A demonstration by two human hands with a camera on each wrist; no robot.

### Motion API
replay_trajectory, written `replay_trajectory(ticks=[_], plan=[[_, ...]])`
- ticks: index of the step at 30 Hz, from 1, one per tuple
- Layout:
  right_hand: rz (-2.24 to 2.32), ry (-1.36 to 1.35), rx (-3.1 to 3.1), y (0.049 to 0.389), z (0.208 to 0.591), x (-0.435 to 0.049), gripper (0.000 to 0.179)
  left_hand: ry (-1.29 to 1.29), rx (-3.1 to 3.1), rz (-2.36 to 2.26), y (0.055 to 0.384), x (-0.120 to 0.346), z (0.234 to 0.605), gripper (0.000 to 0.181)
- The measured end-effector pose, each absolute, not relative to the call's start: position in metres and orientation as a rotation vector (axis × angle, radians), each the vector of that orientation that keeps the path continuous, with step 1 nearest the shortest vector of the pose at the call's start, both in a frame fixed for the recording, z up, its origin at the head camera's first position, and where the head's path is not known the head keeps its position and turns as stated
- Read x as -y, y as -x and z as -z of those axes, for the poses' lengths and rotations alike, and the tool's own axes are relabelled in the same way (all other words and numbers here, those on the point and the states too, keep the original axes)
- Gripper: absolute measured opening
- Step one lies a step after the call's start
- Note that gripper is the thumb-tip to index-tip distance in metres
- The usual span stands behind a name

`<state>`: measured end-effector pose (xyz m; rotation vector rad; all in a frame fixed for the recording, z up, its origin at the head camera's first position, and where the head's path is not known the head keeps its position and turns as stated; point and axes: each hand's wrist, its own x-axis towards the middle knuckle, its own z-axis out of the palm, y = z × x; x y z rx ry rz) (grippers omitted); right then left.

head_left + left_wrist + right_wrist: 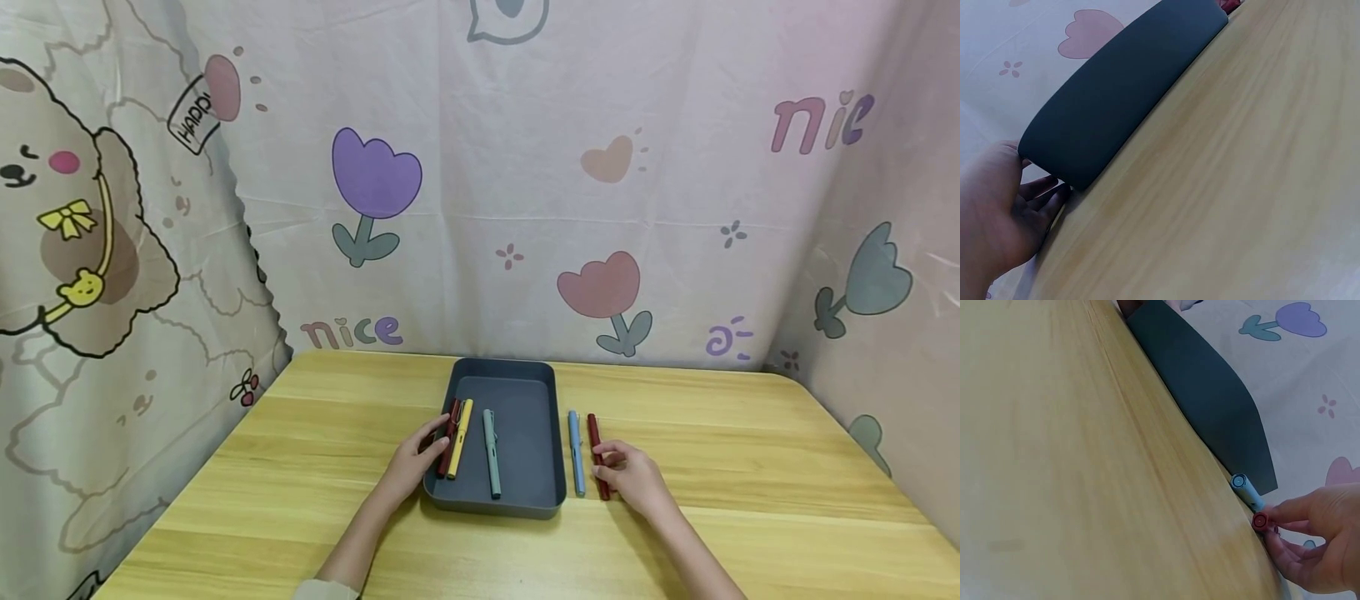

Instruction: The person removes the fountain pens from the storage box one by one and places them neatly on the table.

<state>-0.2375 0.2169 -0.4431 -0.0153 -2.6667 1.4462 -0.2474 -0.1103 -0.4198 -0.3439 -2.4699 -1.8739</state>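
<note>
Near: wooden table (465, 567). Left hand (411, 467) grips the left wall of the grey tray (495, 507), fingertips over the rim; cannot tell whether they touch the pen inside.

Right hand (633, 479) pinches a red pen (593, 429) between thumb and fingers, about mid-length. Pen lies on the table to the right of the tray, end facing the right wrist camera. Blue pen (576, 450) just beside it, between it and the tray.

Inside the tray: green pen (491, 454) near the middle; yellow pen (461, 437) and second red pen (446, 463) side by side along the left wall.

Handling (judged): pens light, stiff, smooth; liable to roll or slip. Best hold: mid-barrel, across the length, clear of the clip. Tray probably rigid and light; steady it by the wall.

Far: printed cloth (510, 183) behind the table.
</note>
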Motion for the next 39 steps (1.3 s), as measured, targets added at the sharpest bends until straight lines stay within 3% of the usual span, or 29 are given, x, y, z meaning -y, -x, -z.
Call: replay_trajectory(ticks=[39], plan=[[-1.345,0.004,2.683,0.2359,0.4394,-0.217,0.019,0.332,2.485,1.861,0.2496,0.1109,0.4222,0.043]])
